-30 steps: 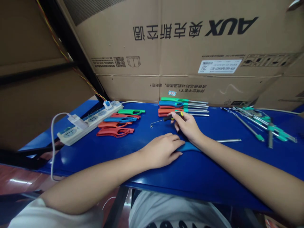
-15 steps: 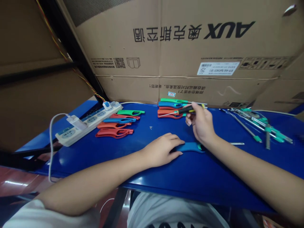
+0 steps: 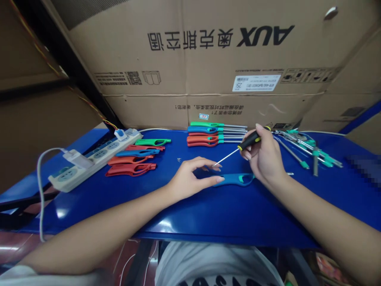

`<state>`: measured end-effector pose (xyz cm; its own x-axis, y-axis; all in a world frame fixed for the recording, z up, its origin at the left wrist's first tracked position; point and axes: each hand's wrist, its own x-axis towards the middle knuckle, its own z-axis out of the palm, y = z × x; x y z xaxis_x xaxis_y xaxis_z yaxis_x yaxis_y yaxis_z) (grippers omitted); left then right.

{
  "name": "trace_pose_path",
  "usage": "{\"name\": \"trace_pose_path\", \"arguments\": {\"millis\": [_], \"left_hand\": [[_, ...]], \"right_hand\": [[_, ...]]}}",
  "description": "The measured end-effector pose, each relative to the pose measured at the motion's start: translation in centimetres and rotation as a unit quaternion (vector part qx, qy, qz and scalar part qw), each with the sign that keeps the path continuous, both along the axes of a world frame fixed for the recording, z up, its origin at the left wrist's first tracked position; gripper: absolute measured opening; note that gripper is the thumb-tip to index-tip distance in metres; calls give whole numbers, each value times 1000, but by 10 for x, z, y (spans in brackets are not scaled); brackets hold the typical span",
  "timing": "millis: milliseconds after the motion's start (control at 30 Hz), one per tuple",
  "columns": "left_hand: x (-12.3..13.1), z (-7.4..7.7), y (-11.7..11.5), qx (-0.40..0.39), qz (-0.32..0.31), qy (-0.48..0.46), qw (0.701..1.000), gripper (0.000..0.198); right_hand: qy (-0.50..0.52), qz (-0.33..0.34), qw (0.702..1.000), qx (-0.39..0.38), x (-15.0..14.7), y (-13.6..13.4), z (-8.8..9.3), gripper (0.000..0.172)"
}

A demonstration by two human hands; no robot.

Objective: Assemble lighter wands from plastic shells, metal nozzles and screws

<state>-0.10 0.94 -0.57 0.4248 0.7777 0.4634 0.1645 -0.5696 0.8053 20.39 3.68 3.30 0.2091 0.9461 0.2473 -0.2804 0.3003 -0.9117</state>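
My right hand point(image 3: 266, 159) grips a small screwdriver point(image 3: 251, 140) with a black and yellow handle. Its thin shaft slants down and left to a tip just above my left fingers. My left hand point(image 3: 190, 179) rests on the blue table point(image 3: 208, 210), fingers curled and apart, thumb and forefinger touching the end of a blue long-nosed lighter point(image 3: 236, 179) that lies flat. The lighter's metal tube runs off behind my right hand.
Finished lighters in green, blue and red lie in a row point(image 3: 208, 134) at the back. Loose coloured handle shells point(image 3: 133, 157) sit left of centre beside a white power strip point(image 3: 89, 159). Metal tubes with green ends point(image 3: 309, 149) lie at right. Big cardboard boxes point(image 3: 208, 59) wall the rear.
My right hand has swung the screwdriver from pointing left near the back row to pointing down at my left fingers. My left hand has lifted from flat to curled. The view has shifted.
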Motion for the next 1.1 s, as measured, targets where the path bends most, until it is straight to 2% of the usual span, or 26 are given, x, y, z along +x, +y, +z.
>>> {"name": "trace_pose_path", "arguments": {"millis": [133,433,800,1100], "left_hand": [[-1,3,-1,-1,25,-13,1000,21],[0,3,-5,27,29,-21,999,7],[-1,3,-4,23,35,-18,999,7],[-1,3,-4,-1,19,8,1000,7]], "right_hand": [[6,0,1000,2,2,3,1,39],[10,20,1000,-17,-2,1,-1,41],[22,12,1000,-17,1,3,-2,39],[-60,2,996,70,7,4,-1,37]]}}
